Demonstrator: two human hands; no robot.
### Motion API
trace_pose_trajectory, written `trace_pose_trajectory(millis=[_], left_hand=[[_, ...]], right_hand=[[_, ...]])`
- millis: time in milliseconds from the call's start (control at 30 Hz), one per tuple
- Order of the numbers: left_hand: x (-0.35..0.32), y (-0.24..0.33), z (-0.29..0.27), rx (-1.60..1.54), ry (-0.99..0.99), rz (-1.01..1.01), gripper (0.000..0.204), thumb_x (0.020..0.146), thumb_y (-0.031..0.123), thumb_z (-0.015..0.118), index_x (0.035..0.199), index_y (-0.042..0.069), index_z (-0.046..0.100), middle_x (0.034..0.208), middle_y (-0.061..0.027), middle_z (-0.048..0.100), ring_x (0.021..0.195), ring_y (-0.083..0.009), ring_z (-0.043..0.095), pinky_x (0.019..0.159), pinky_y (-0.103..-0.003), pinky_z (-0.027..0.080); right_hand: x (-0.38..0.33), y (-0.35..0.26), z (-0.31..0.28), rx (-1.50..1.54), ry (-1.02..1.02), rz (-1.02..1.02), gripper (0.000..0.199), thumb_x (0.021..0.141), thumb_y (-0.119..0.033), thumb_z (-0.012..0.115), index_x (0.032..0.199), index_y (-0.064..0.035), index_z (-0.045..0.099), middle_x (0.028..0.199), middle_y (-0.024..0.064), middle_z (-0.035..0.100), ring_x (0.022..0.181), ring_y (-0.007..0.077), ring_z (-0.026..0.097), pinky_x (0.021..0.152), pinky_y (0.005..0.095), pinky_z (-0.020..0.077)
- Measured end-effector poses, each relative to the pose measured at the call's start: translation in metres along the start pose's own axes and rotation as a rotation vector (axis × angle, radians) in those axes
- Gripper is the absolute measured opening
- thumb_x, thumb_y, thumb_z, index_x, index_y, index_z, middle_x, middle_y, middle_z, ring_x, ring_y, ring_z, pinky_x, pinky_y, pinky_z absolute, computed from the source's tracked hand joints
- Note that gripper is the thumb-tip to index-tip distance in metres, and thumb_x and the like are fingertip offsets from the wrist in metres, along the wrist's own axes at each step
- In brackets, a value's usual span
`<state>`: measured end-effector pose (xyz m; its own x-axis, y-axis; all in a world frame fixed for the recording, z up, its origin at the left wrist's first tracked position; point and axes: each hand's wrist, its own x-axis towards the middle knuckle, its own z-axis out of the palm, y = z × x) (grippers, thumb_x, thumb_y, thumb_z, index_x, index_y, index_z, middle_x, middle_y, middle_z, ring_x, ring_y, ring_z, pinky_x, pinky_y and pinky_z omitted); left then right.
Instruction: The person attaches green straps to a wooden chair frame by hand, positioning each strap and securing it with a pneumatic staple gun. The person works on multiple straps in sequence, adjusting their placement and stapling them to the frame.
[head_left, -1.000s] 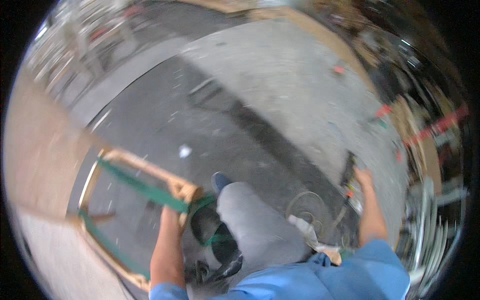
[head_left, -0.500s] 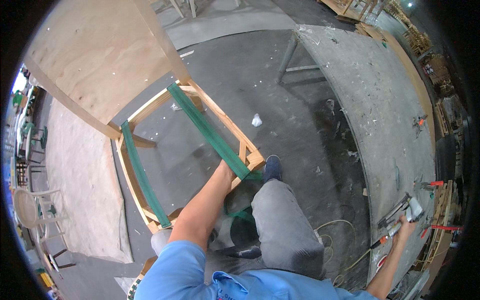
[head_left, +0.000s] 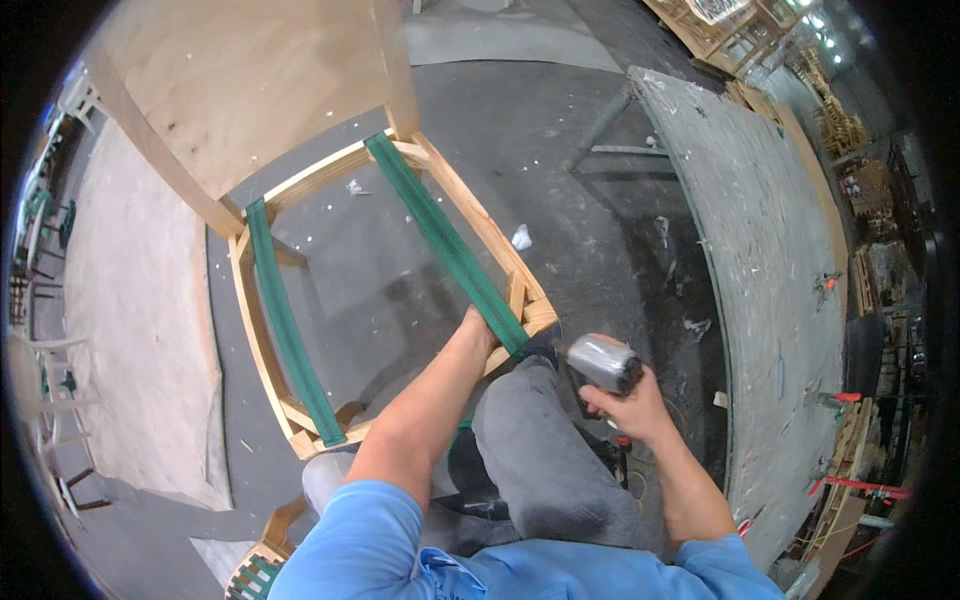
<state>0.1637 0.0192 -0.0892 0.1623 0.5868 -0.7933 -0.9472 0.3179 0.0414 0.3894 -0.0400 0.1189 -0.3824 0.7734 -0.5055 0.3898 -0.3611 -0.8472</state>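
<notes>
Left hand (head_left: 478,335) closed on the near end of a green webbing strap (head_left: 445,240), pressed at the front corner of the wooden chair frame (head_left: 262,330). Right hand (head_left: 630,405) wrapped tight around a silver staple gun (head_left: 600,362), just beside that corner, above the knee. Second green strap (head_left: 285,325) across the frame's left side. Grey worktop (head_left: 770,260) to the right.

- Left hand (head_left: 480,328): fingers hidden behind green webbing strap (head_left: 446,241) and wooden seat frame (head_left: 262,330).
- Stapler (head_left: 602,362): lower body concealed by right hand (head_left: 628,405).
- Plywood panel (head_left: 255,85): cut off at the upper edge.
- Far racks: blurred.
</notes>
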Motion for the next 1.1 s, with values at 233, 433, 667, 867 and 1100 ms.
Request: trace_pose_trajectory(millis=[233, 433, 667, 867, 1100], left_hand=[[0.016, -0.002, -0.004, -0.077, -0.046, -0.038, 0.054, 0.107, 0.047, 0.041, 0.125, 0.002, 0.064, 0.112, -0.0211, 0.069, 0.091, -0.0369, 0.074, 0.073, -0.057, 0.064], [0.011, 0.000, 0.000, -0.177, -0.012, -0.073, 0.052, 0.108, 0.045, 0.042, 0.125, 0.002, 0.064, 0.110, -0.0210, 0.069, 0.089, -0.0358, 0.074, 0.070, -0.055, 0.064], [0.011, -0.002, -0.010, -0.015, -0.142, 0.000, 0.056, 0.107, 0.050, 0.042, 0.125, 0.002, 0.064, 0.110, -0.0207, 0.070, 0.087, -0.0349, 0.074, 0.069, -0.054, 0.064], [0.016, -0.005, -0.011, 0.037, -0.098, 0.033, 0.060, 0.106, 0.053, 0.041, 0.124, 0.002, 0.066, 0.107, -0.0211, 0.070, 0.084, -0.0350, 0.074, 0.067, -0.053, 0.064], [0.007, 0.000, 0.000, -0.037, -0.067, -0.026, 0.058, 0.106, 0.051, 0.041, 0.119, 0.001, 0.068, 0.102, -0.0204, 0.071, 0.081, -0.0354, 0.074, 0.064, -0.053, 0.063]], right_hand=[[0.034, -0.002, 0.032, -0.224, -0.047, 0.049, 0.065, 0.087, -0.007, 0.080, 0.146, -0.0117, 0.055, 0.099, 0.0043, 0.070, 0.076, 0.0102, 0.062, 0.070, 0.0297, 0.0540], [0.037, -0.005, 0.037, -0.295, -0.018, 0.076, 0.063, 0.086, -0.007, 0.080, 0.144, -0.0121, 0.057, 0.106, 0.0057, 0.072, 0.084, 0.0127, 0.066, 0.076, 0.0312, 0.0558], [0.036, -0.009, 0.040, -0.391, -0.014, 0.043, 0.063, 0.086, -0.009, 0.081, 0.144, -0.0118, 0.056, 0.127, 0.0108, 0.071, 0.122, 0.0206, 0.065, 0.105, 0.0363, 0.0488], [0.040, -0.007, 0.042, -0.439, 0.000, -0.008, 0.064, 0.085, -0.008, 0.081, 0.144, -0.0119, 0.054, 0.127, 0.0121, 0.071, 0.121, 0.0221, 0.066, 0.105, 0.0371, 0.0492], [0.037, -0.005, 0.046, -0.479, 0.002, -0.073, 0.064, 0.085, -0.010, 0.081, 0.143, -0.0131, 0.055, 0.128, 0.0122, 0.070, 0.124, 0.0250, 0.065, 0.106, 0.0381, 0.0489]])
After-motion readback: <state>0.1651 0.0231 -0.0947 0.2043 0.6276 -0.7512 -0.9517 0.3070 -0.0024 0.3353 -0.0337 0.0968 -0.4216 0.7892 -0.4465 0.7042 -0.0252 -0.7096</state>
